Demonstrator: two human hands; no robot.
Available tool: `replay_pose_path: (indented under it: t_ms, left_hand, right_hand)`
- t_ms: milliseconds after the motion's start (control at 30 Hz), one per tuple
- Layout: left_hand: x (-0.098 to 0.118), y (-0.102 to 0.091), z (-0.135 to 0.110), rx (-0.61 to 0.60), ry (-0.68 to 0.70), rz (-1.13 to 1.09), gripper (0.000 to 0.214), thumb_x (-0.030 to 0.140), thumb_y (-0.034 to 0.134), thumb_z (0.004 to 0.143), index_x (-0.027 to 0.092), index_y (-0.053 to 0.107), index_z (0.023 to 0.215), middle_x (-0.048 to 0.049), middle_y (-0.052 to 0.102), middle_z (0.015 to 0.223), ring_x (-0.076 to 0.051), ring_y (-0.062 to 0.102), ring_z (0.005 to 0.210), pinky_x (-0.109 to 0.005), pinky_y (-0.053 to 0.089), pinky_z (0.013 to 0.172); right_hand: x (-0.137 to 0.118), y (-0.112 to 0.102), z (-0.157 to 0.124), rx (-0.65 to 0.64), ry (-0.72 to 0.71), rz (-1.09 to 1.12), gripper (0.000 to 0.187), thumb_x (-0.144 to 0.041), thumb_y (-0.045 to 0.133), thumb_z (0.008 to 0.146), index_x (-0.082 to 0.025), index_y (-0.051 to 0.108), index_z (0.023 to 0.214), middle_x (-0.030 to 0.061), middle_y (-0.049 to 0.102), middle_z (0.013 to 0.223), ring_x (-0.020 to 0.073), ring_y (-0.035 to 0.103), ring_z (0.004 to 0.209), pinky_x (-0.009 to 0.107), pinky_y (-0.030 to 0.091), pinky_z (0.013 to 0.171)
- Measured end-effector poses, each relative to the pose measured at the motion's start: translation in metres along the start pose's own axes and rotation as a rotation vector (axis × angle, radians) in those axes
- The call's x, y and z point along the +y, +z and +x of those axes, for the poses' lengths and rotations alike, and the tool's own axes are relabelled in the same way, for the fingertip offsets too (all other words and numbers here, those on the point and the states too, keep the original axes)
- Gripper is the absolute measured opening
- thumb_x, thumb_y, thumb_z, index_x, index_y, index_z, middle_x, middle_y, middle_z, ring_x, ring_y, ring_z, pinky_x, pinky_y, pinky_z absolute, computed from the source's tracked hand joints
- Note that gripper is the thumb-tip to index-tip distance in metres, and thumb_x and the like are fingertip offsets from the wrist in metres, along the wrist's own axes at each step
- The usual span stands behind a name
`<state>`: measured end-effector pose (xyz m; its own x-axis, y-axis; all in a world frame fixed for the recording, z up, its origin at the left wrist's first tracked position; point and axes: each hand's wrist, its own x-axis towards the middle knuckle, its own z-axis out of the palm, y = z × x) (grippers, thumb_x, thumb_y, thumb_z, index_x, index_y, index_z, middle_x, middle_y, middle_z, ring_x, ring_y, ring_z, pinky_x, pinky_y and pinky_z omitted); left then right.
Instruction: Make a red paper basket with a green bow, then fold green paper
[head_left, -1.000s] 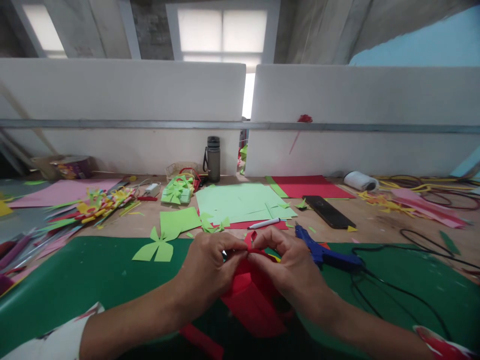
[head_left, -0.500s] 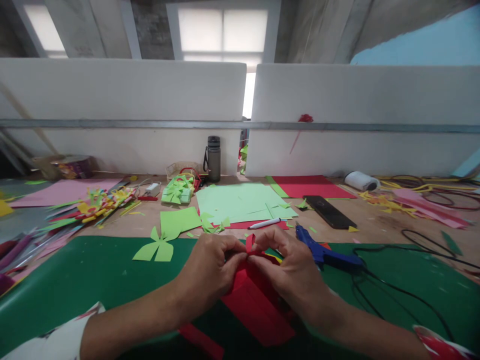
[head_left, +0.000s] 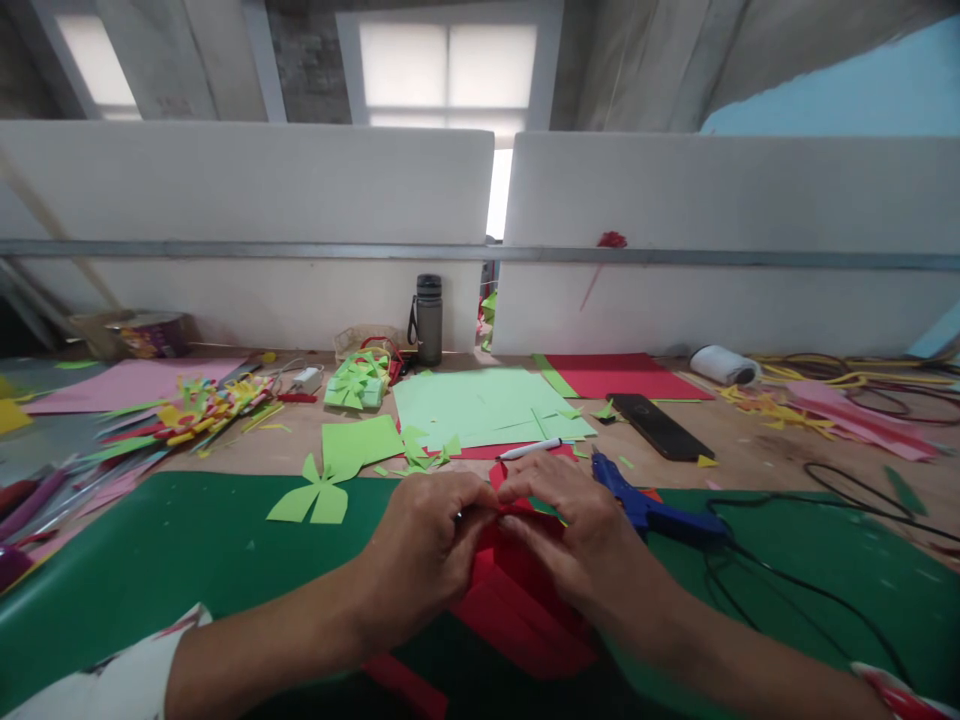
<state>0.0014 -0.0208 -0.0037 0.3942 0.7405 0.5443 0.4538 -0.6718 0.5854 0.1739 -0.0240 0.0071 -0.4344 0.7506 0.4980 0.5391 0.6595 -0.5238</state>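
Observation:
Over the green mat (head_left: 247, 560), my left hand (head_left: 424, 545) and my right hand (head_left: 577, 540) meet fingertip to fingertip. Both pinch the top of a folded red paper piece (head_left: 517, 610), whose wide strips hang down between my wrists. A short red end sticks up above the fingers; the exact spot of the pinch is covered by them. Below my left wrist lies a separate red paper strip (head_left: 405, 685) on the mat. A blue glue gun (head_left: 660, 515) rests just right of my right hand, and a light green four-petal paper cutout (head_left: 311, 497) is left of my left hand.
Pale green sheets (head_left: 480, 400), a white marker (head_left: 531, 449) and a black phone (head_left: 660, 425) lie behind my hands. A dark bottle (head_left: 428, 320) stands near the white panel. Finished-looking paper flowers (head_left: 217, 405) pile up at left. The glue gun's black cable (head_left: 817, 595) loops across the right.
Both hands keep their pinch on the red paper. The right fingers have come in closer over the upright end, and the hanging strips have shifted slightly up and right.

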Motion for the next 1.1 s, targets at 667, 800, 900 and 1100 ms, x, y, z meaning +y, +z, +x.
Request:
replay_pose_path:
  t_ms: [667, 800, 900, 1100]
  left_hand:
    - [0.0034, -0.0003, -0.0013, -0.026, -0.066, -0.005, 0.018, 0.007, 0.052, 0.078, 0.016, 0.065, 0.07, 0.0015, 0.063, 0.06, -0.008, 0.051, 0.054, -0.019, 0.036, 0.055]
    - [0.0061, -0.0027, 0.0018, -0.085, -0.169, -0.068, 0.017, 0.005, 0.053, 0.075, 0.015, 0.066, 0.071, 0.0012, 0.065, 0.063, -0.009, 0.054, 0.059, -0.02, 0.039, 0.058]
    - [0.0071, -0.0035, 0.0031, -0.114, -0.215, -0.092, 0.019, 0.004, 0.052, 0.073, 0.015, 0.067, 0.07, 0.0012, 0.065, 0.064, -0.01, 0.054, 0.059, -0.02, 0.039, 0.058]
    - [0.006, -0.0019, 0.0023, -0.115, -0.208, -0.079, 0.017, 0.008, 0.053, 0.076, 0.015, 0.069, 0.074, -0.0007, 0.067, 0.066, -0.012, 0.056, 0.062, -0.024, 0.04, 0.062]
  right_hand:
    - [-0.0018, -0.0048, 0.0026, -0.037, 0.03, 0.038, 0.019, -0.01, 0.062, 0.08, -0.021, 0.055, 0.066, -0.0029, 0.059, 0.077, 0.0157, 0.053, 0.078, 0.035, 0.039, 0.08]
    - [-0.0016, -0.0032, 0.0017, -0.054, 0.053, -0.013, 0.017, -0.01, 0.057, 0.082, -0.021, 0.054, 0.07, -0.0025, 0.059, 0.077, 0.0165, 0.052, 0.079, 0.034, 0.039, 0.077]
    - [-0.0038, -0.0041, 0.0011, -0.078, 0.049, -0.07, 0.014, -0.008, 0.055, 0.081, -0.022, 0.055, 0.078, -0.0011, 0.061, 0.082, 0.0171, 0.053, 0.082, 0.034, 0.039, 0.078]
    - [-0.0035, -0.0025, 0.0006, -0.048, -0.086, -0.123, 0.014, -0.011, 0.049, 0.086, -0.021, 0.051, 0.075, 0.0006, 0.059, 0.078, 0.0169, 0.053, 0.077, 0.037, 0.038, 0.079]
